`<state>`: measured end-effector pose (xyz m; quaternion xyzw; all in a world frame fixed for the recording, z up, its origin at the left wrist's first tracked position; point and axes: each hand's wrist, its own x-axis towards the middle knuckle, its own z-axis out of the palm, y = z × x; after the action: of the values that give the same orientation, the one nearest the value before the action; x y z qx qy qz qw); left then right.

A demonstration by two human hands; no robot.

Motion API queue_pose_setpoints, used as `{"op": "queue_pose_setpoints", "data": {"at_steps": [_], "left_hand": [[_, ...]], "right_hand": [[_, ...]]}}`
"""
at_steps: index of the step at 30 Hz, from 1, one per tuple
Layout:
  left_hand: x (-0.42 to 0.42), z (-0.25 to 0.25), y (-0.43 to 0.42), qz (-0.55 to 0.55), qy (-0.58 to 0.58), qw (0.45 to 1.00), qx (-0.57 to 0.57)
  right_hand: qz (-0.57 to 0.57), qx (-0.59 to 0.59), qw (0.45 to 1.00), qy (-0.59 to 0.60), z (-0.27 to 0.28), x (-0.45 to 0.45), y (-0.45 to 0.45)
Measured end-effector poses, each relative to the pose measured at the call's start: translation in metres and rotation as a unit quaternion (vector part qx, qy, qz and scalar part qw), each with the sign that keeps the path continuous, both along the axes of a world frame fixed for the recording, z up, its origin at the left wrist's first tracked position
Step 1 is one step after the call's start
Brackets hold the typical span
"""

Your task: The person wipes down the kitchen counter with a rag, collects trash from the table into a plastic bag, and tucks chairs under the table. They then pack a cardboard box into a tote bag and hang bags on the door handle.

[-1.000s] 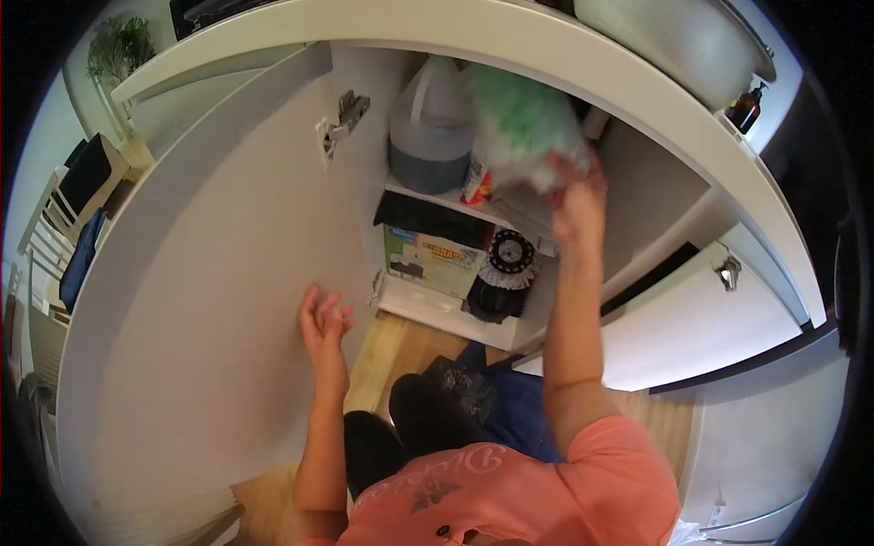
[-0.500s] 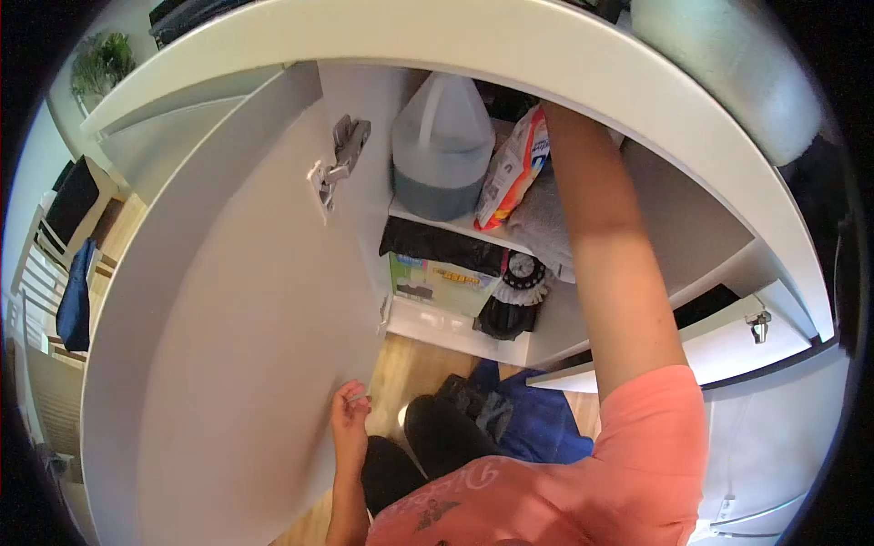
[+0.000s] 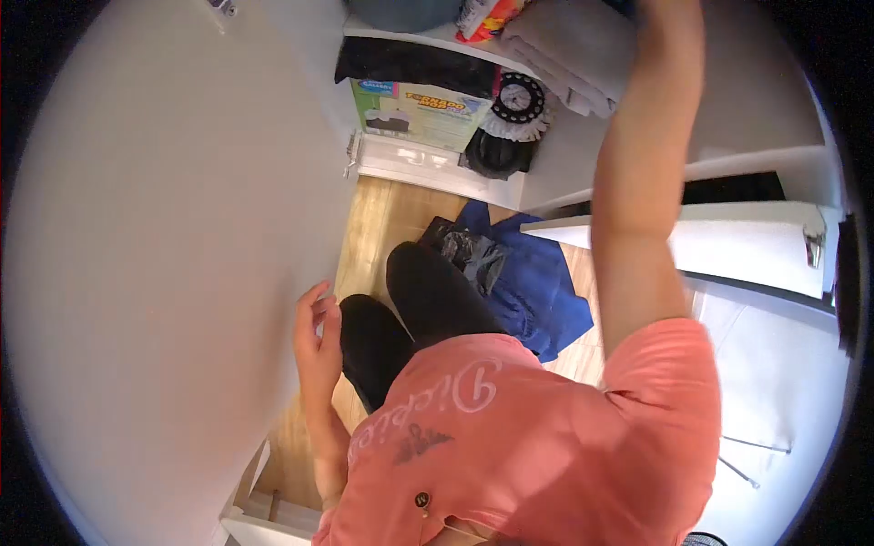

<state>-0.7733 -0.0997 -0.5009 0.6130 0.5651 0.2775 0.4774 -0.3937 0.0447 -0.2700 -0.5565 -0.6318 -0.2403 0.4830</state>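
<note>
My left hand (image 3: 318, 323) hangs beside the inner face of the white cabinet door (image 3: 173, 246), its fingers loosely curled and apart, with nothing in them. My right arm reaches up past the right side of the cabinet shelf, and its hand is cut off by the top edge of the view. Nearest to that arm is a folded grey towel (image 3: 578, 50) on the shelf. Left of the towel stand a red and white packet (image 3: 487, 18) and the lower part of a jug (image 3: 405, 11).
Below the shelf are a black bag (image 3: 414, 68), a Tornado Mop box (image 3: 419, 114) and a round mop head (image 3: 519, 105). Blue cloth (image 3: 537, 287) and black plastic (image 3: 473, 259) lie on the wooden floor by my knees. Another white door (image 3: 746, 241) juts out at the right.
The view has tipped down, so the cabinet sits higher. My right hand carried a green and white bag into the cabinet and is now out of sight. My left hand stays low by the door.
</note>
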Motion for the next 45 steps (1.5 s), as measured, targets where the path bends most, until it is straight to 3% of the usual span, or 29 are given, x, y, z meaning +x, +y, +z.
{"op": "queue_pose_setpoints", "data": {"at_steps": [3,5,6,7,8,9,10,11,12,13,14,15,16,18,20,23,26,27,30,32,36,39,45], "left_hand": [[-0.024,0.024,-0.023,-0.065,0.023,0.996,0.051],[-0.042,0.049,-0.045,-0.092,0.033,0.989,0.116],[-0.051,0.063,-0.061,-0.093,0.04,0.982,0.159],[-0.063,0.076,-0.08,-0.072,0.033,0.972,0.22],[-0.077,0.086,-0.097,-0.051,0.021,0.956,0.287],[-0.091,0.086,-0.106,-0.028,-0.017,0.914,0.405],[-0.104,0.091,-0.114,0.012,-0.023,0.857,0.515],[-0.124,0.095,-0.123,0.08,0.101,0.79,0.6],[-0.134,0.095,-0.13,0.229,0.153,0.724,0.632],[-0.119,0.114,-0.127,0.325,0.172,0.685,0.629],[-0.106,0.128,-0.127,0.416,0.19,0.643,0.614],[-0.115,0.121,-0.124,0.408,0.159,0.689,0.578],[-0.143,0.106,-0.118,0.394,0.13,0.734,0.538],[-0.194,0.068,-0.101,0.381,0.05,0.816,0.431],[-0.219,0.016,-0.069,0.378,-0.061,0.877,0.29],[-0.161,0.034,-0.065,0.444,-0.171,0.805,0.354],[-0.168,0.039,-0.075,0.345,-0.155,0.866,0.326],[-0.164,0.038,-0.073,0.364,-0.156,0.849,0.351],[-0.162,0.03,-0.065,0.383,-0.164,0.827,0.378],[-0.196,0.016,-0.064,0.351,-0.171,0.849,0.355],[-0.149,0.039,-0.062,0.373,-0.155,0.816,0.414],[-0.151,0.039,-0.066,0.346,-0.163,0.83,0.407],[-0.144,0.037,-0.068,0.347,-0.176,0.831,0.397]], "right_hand": [[0.077,0.004,0.987,0.139,-0.093,-0.055,-0.103],[0.176,-0.237,0.901,0.318,-0.187,-0.066,-0.152],[0.089,-0.372,0.859,0.34,-0.244,-0.068,-0.17],[0.058,-0.527,0.799,0.284,-0.323,-0.052,-0.195],[0.049,-0.598,0.767,0.228,-0.409,-0.04,-0.227],[0.027,-0.695,0.692,0.192,-0.425,-0.041,-0.249],[0.084,-0.749,0.647,-0.114,-0.486,-0.03,-0.264],[0.089,-0.645,0.752,-0.099,-0.603,-0.002,-0.305],[-0.051,-0.7,0.701,0.126,-0.6,-0.018,-0.304],[-0.209,-0.646,0.645,0.349,-0.597,-0.035,-0.302],[-0.273,-0.636,0.656,0.302,-0.573,-0.051,-0.299],[-0.336,-0.623,0.658,0.259,-0.55,-0.063,-0.295],[-0.267,-0.602,0.736,0.156,-0.554,-0.06,-0.281],[-0.124,-0.528,0.838,-0.055,-0.555,-0.059,-0.259],[-0.01,-0.482,0.856,-0.187,-0.545,-0.062,-0.235],[0.087,-0.399,0.857,-0.314,-0.568,-0.066,-0.202],[0.107,-0.48,0.811,-0.316,-0.616,-0.071,-0.19],[0.1,-0.53,0.787,-0.3,-0.626,-0.074,-0.187],[0.102,-0.385,0.848,-0.349,-0.618,-0.072,-0.195],[0.102,-0.431,0.82,-0.362,-0.612,-0.074,-0.2],[0.129,-0.411,0.816,-0.386,-0.587,-0.075,-0.198],[0.163,-0.526,0.786,-0.281,-0.589,-0.072,-0.198],[0.073,-0.578,0.806,-0.109,-0.54,-0.033,-0.201]]}}
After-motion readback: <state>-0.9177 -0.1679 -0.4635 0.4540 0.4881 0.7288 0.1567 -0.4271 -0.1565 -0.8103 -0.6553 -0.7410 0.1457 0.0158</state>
